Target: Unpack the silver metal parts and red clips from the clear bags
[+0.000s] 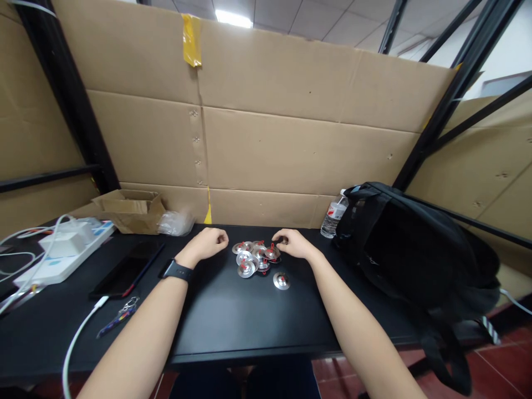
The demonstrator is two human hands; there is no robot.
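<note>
Several small round silver metal discs with red centres (254, 256) lie in a cluster on the black table (233, 316), and one more disc (281, 280) lies apart, nearer to me. My left hand (208, 243), with a black watch on its wrist, rests just left of the cluster with its fingers curled in; nothing shows in them. My right hand (293, 243) rests at the cluster's right edge with its fingers curled toward the discs; whether it grips one is hidden.
A black backpack (415, 249) and a water bottle (333, 215) stand at the right. At the left are a black phone (127, 268), a white power strip (62, 249) with cables, keys (120, 316), an open cardboard box (131, 209) and a plastic bag (175, 223). Cardboard walls stand behind.
</note>
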